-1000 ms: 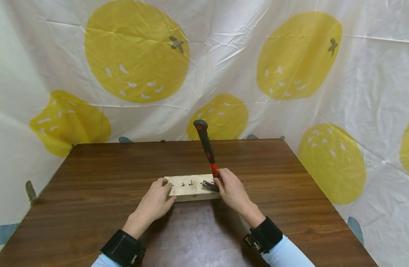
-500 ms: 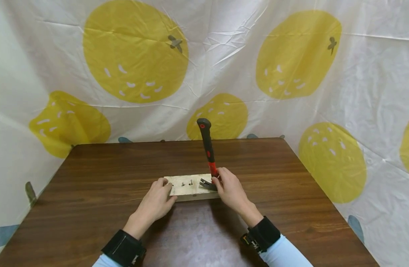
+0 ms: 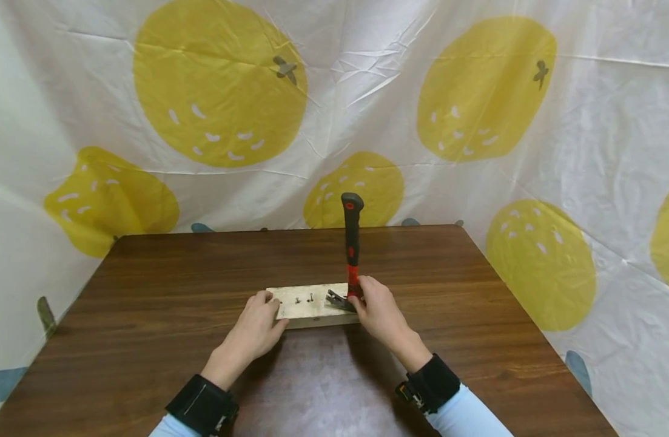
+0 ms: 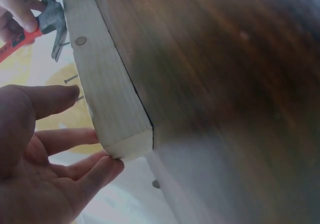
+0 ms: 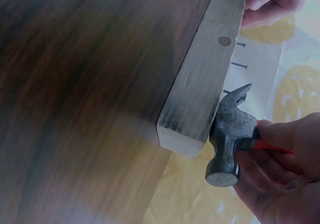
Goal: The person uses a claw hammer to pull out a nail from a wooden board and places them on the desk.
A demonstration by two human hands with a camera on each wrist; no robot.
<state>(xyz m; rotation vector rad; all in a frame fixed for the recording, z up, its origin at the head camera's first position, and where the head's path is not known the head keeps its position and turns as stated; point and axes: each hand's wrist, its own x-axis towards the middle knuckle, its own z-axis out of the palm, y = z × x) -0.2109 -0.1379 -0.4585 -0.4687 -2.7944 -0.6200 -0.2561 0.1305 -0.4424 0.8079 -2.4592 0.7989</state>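
A pale wooden block (image 3: 307, 310) lies crosswise on the brown table. Two nails (image 5: 239, 65) stick up from its top, and another nail shows by the hammer's claw in the right wrist view. My left hand (image 3: 252, 328) holds the block's left end, thumb toward the front and fingertips at the end and corner. My right hand (image 3: 383, 312) grips a claw hammer (image 3: 352, 237) by the red neck just under its head. The black handle points upward, and the metal head (image 5: 232, 124) lies along the top near the right end, claw toward the nails.
The brown wooden table (image 3: 192, 267) ends at a far edge against a white curtain (image 3: 361, 109) printed with yellow fruit. A round dark mark (image 4: 80, 41) sits on the block's front side. Black bands (image 3: 435, 382) wrap both wrists.
The hammer's handle has swung right from a left lean to nearly upright. Its claw has shifted slightly left along the block. My left hand and the block stay in place.
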